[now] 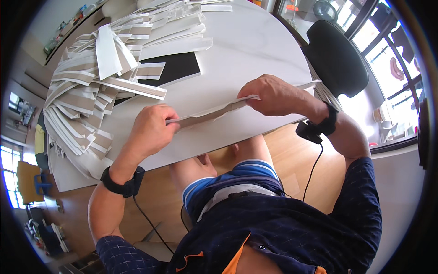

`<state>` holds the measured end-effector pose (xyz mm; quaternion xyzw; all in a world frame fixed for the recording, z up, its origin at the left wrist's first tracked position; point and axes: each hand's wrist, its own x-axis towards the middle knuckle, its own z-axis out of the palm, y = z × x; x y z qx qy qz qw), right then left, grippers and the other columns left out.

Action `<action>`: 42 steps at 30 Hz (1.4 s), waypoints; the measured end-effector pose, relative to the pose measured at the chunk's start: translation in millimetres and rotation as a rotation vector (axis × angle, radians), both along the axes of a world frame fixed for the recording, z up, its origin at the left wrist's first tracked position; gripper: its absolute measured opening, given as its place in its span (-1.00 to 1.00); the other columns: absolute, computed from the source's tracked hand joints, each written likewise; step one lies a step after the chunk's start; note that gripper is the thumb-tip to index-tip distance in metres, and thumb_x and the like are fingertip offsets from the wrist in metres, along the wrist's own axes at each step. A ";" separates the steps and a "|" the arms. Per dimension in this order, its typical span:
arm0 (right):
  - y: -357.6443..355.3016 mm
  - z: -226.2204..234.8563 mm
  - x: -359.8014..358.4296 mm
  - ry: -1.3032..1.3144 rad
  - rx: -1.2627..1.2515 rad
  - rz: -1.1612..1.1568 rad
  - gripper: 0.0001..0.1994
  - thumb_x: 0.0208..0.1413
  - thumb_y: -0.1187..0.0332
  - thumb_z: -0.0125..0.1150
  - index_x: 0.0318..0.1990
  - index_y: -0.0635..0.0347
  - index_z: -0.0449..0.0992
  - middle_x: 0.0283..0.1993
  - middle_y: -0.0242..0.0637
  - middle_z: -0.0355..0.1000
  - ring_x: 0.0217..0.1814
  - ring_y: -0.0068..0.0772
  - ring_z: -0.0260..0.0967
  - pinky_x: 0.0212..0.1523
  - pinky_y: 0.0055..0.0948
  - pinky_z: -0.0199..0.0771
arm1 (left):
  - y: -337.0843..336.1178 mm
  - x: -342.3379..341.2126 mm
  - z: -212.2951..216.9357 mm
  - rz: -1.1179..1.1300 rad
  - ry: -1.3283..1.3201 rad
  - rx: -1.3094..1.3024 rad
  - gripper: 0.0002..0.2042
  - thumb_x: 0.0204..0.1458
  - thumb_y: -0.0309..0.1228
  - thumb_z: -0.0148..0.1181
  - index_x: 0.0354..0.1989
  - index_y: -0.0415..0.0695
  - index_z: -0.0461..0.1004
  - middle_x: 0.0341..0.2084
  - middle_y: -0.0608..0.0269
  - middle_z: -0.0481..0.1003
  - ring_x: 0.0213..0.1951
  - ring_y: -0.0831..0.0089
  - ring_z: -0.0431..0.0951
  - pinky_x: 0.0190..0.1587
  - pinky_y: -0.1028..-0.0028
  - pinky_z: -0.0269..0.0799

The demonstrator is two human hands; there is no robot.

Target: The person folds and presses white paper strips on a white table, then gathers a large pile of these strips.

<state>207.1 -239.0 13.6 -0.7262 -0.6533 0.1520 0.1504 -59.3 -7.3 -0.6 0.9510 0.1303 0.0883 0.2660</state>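
Observation:
A long, thin white strip with a beige band (211, 115) is stretched between my hands above the near edge of the table. My left hand (153, 128) pinches its left end between thumb and fingers. Toward the other side, my right hand (273, 97) is closed on the strip, knuckles up, hiding part of it. A pale end (310, 85) shows beyond the right hand; whether it belongs to the same strip I cannot tell. To the left lies a large heap of similar white and beige strips (84, 98), some overhanging the table edge.
The white table (255, 45) has a curved far edge. A black flat sheet (178, 67) lies partly under the heap. A dark chair (337, 59) stands at the right, near the windows. Cables hang from black devices on both wrists, the right one (315, 130) near the table edge.

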 end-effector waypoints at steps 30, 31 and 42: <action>7.6 -47.7 -119.8 -0.088 0.093 0.139 -0.19 0.39 0.06 0.20 0.58 0.41 0.05 0.60 0.17 0.14 0.71 0.06 0.00 0.68 0.02 -0.04 | -43.2 -22.4 -23.7 -0.154 -0.026 0.765 -0.92 -0.02 -0.56 0.25 -0.34 -0.19 0.58 -0.35 0.20 0.46 -0.23 0.26 0.60 -0.18 0.29 0.62; 1.8 -49.4 -115.4 -0.092 0.128 0.138 -0.20 0.35 0.12 0.23 0.57 0.40 0.07 0.60 0.16 0.15 0.69 0.07 0.05 0.67 0.01 -0.02 | -43.6 -23.4 -22.6 -0.155 0.013 0.753 -0.87 -0.01 -0.57 0.22 -0.26 -0.21 0.56 -0.32 0.20 0.48 -0.20 0.24 0.60 -0.15 0.28 0.62; -33.4 -41.5 -90.9 -0.194 0.091 0.069 -0.15 0.29 0.05 0.32 0.53 0.43 0.11 0.57 0.16 0.20 0.67 0.09 0.10 0.67 0.03 0.00 | -30.6 -59.0 -14.9 -0.173 -0.020 0.582 -0.50 0.03 -0.68 0.09 0.24 -0.38 0.49 0.07 -0.06 0.56 0.09 0.02 0.58 0.12 0.19 0.57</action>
